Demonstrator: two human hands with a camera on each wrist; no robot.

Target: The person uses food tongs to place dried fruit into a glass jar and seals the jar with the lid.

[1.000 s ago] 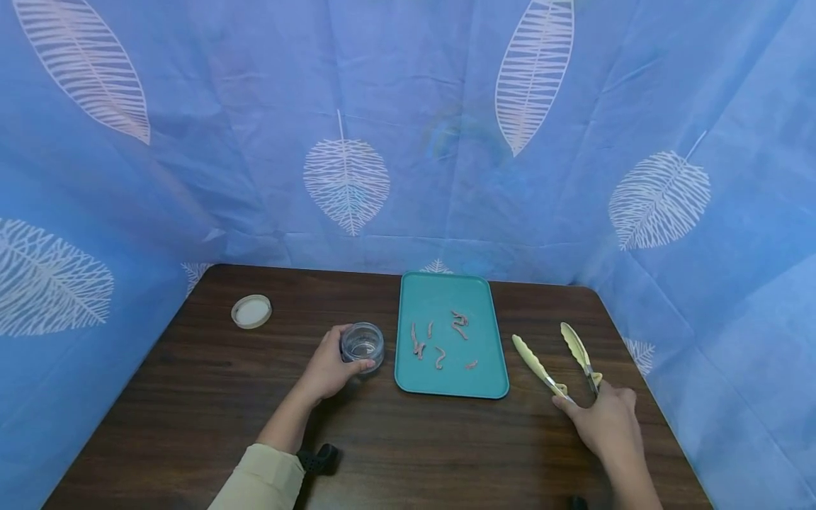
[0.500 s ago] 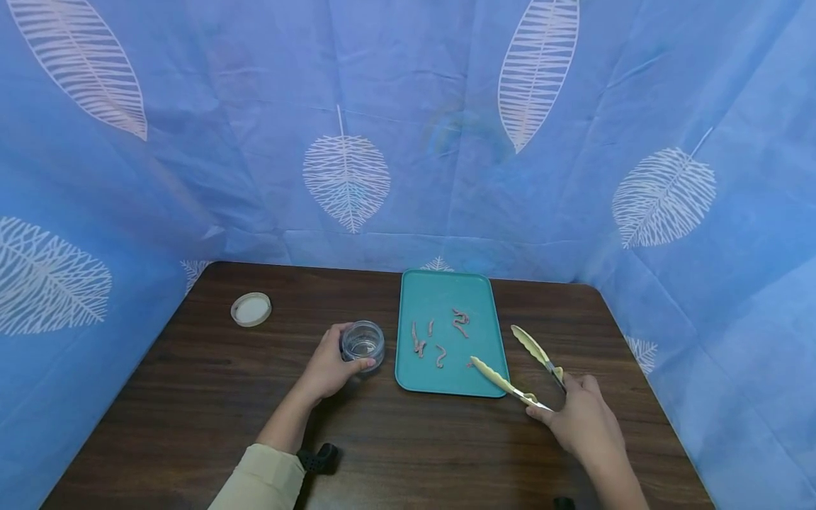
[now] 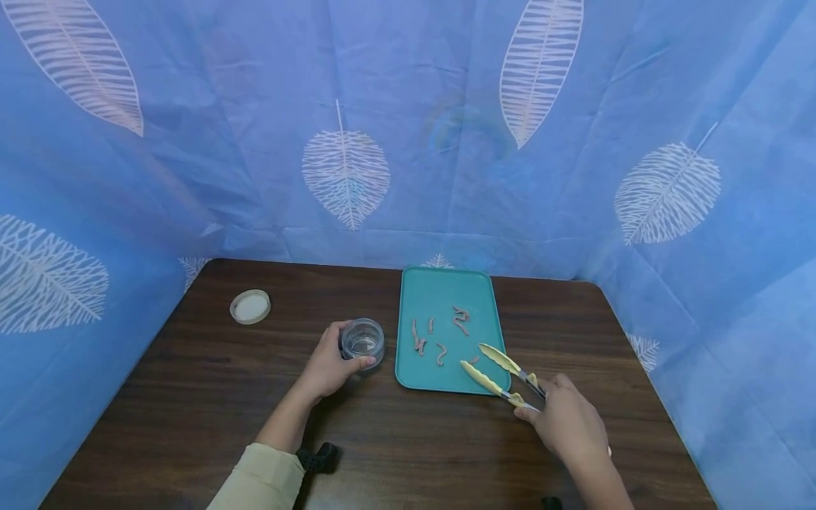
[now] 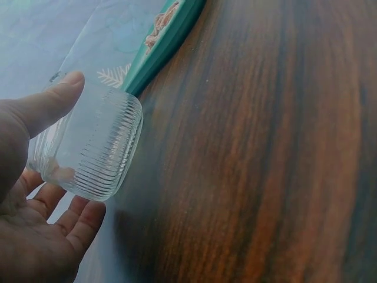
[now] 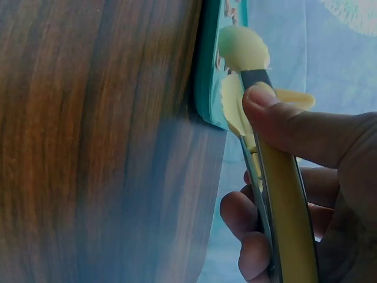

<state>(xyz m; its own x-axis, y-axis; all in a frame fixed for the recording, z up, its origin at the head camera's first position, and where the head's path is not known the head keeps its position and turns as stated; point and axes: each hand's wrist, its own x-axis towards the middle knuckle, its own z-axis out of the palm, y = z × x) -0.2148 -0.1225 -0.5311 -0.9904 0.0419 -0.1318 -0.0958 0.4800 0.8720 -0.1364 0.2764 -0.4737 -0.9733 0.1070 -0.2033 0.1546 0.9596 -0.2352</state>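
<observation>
My left hand (image 3: pixel 329 365) holds a clear glass jar (image 3: pixel 363 340) on the table, just left of the teal tray. In the left wrist view the jar's ribbed wall (image 4: pixel 112 141) sits between the thumb and the fingers. My right hand (image 3: pixel 564 419) grips a pair of tongs (image 3: pixel 487 380) with pale yellow tips, thumb on one arm and fingers round the other. The tong tips are spread over the tray's near right corner, on either side of a small pinkish worm-like piece (image 3: pixel 474 360). Several more such pieces (image 3: pixel 441 354) lie across the teal tray (image 3: pixel 446 283).
A round lid (image 3: pixel 251 307) with a white inside lies at the table's back left. The dark wood table (image 3: pixel 408 453) reaches back to a blue leaf-patterned cloth (image 3: pixel 408 142) that hangs behind and at both sides. A black strap (image 3: pixel 319 458) is on my left wrist.
My right hand has moved left with the tongs, from beside the tray to over its near right corner. The gap between the tong tips has narrowed. My left hand and the jar stay put.
</observation>
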